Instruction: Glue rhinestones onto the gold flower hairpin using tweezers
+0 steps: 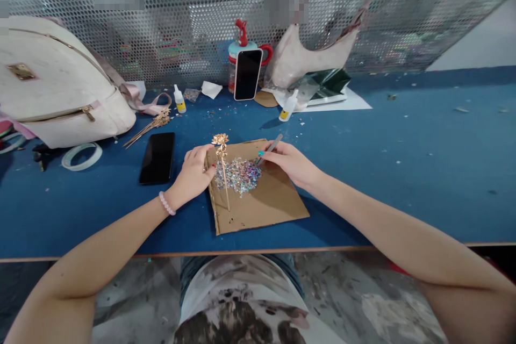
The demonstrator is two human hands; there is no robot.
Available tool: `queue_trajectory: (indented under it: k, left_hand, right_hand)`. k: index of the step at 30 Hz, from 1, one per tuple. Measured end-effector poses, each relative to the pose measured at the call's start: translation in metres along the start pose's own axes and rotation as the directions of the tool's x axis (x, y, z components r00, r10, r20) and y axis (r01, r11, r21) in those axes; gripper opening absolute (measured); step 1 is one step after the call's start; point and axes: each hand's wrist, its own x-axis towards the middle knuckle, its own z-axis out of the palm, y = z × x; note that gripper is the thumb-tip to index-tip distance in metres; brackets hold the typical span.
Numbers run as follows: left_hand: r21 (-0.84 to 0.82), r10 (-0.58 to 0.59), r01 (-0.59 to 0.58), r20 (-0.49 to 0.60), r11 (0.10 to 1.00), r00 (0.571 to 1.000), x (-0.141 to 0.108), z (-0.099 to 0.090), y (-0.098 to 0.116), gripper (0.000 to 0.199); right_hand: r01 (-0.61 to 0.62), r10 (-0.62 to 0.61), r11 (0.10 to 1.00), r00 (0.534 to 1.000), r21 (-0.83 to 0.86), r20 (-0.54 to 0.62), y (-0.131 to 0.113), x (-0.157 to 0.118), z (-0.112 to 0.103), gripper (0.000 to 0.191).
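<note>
On a piece of brown cardboard lies a pile of small shiny, multicoloured rhinestones. My left hand, with a beaded bracelet at the wrist, is at the cardboard's left edge. Its curled fingers and thumb close beside the blossoms of a gold flower hairpin, whose stem slants down over the cardboard; the exact contact is partly hidden. In my right hand are grey metal tweezers, pinched between thumb and fingers. Their tips point down to the right edge of the pile; whether they grip a stone is too small to tell.
Left of the cardboard are a black phone, a tape roll, more gold hairpins and a white backpack. Behind stand two glue bottles, a propped phone, a cup and a handbag against perforated metal.
</note>
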Motion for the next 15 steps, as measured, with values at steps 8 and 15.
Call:
queue_trajectory:
  k: [8, 15]
  left_hand:
    - [-0.009, 0.029, -0.03, -0.038, 1.0, 0.999, -0.0015, 0.0053, -0.0005, 0.048]
    - [-0.036, 0.112, -0.113, -0.032, 0.993, 0.993, -0.0027, 0.0033, 0.0038, 0.048]
  right_hand:
    - [0.238, -0.251, 0.945, 0.967, -0.224, -0.03, 0.0031, -0.0013, 0.0015, 0.012]
    - [0.442, -0.453, 0.761, 0.886, -0.475, 0.1, 0.0057, -0.0093, 0.0056, 0.012]
